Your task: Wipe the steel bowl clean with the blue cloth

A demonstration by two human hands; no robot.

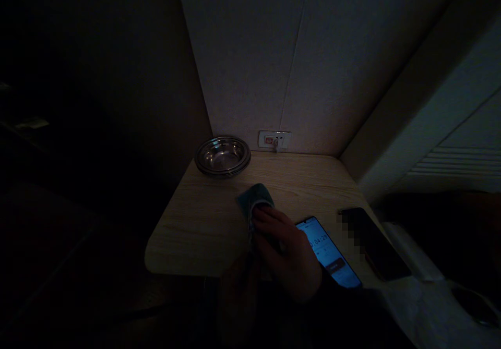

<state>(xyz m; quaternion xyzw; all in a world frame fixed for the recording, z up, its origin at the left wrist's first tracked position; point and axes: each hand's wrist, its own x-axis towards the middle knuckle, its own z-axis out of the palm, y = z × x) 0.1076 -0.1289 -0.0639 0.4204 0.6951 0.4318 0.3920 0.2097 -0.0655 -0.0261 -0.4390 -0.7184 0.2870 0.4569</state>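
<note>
A teal cloth point(252, 195) is bunched over the near middle of the small wooden table. My right hand point(287, 250) is closed on it, fingers bent into its folds. A thin pale edge runs down beside those fingers; the dark hides whether it belongs to the cloth or to another item. Below and to the left, my left hand point(238, 284) shows dimly at the table's front edge. Its fingers look closed near the lower end of the cloth, and what lies in them is lost in shadow.
Stacked metal bowls point(223, 156) stand at the table's back left corner. A lit phone point(331, 252) with a running timer lies beside my right hand, and a dark phone point(378, 244) farther right. Behind the wooden table point(188, 234), the wall carries a socket point(274, 139).
</note>
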